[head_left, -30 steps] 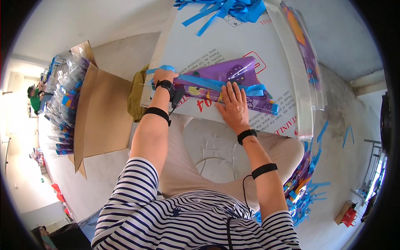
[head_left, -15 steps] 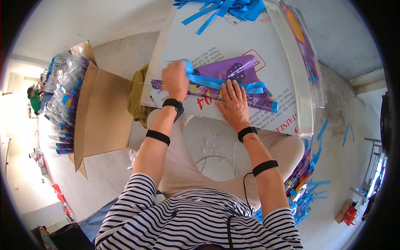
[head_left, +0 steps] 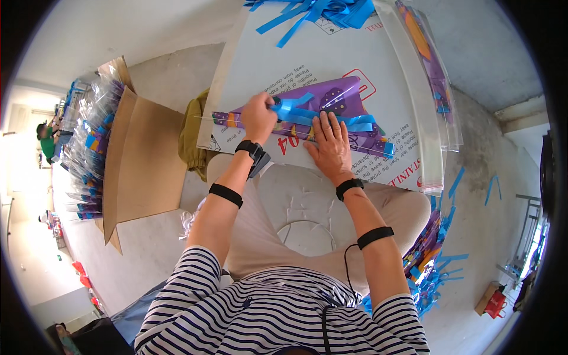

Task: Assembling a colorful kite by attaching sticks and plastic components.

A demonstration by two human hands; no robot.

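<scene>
A purple printed sheet (head_left: pixel 349 89), folded into a long narrow bundle, lies across the board with thin rods showing along its near edge. Over it runs a flat blue ribbon (head_left: pixel 360 123). My left hand (head_left: pixel 258 118) is closed on the ribbon at the bundle's left part, and a short loose end sticks out to the right of the fist. My right hand (head_left: pixel 333 145) lies flat, fingers stretched out, pressing ribbon and sheet against the board. What the left fingertips do beneath the fist is partly hidden.
The bundle rests on a white printed board (head_left: pixel 248 65). More blue ribbons (head_left: pixel 340 13) are heaped at its far edge; clear plastic sleeves (head_left: pixel 414 89) line its right side. A cardboard box (head_left: pixel 145 160) with several wrapped bundles stands left, near an olive cloth (head_left: pixel 194 139). Purple bundles (head_left: pixel 423 242) lie right.
My left hand has shifted slightly to the right, and the ribbon's loose end now lies over toward the right of the fist. My right hand has stayed in place.
</scene>
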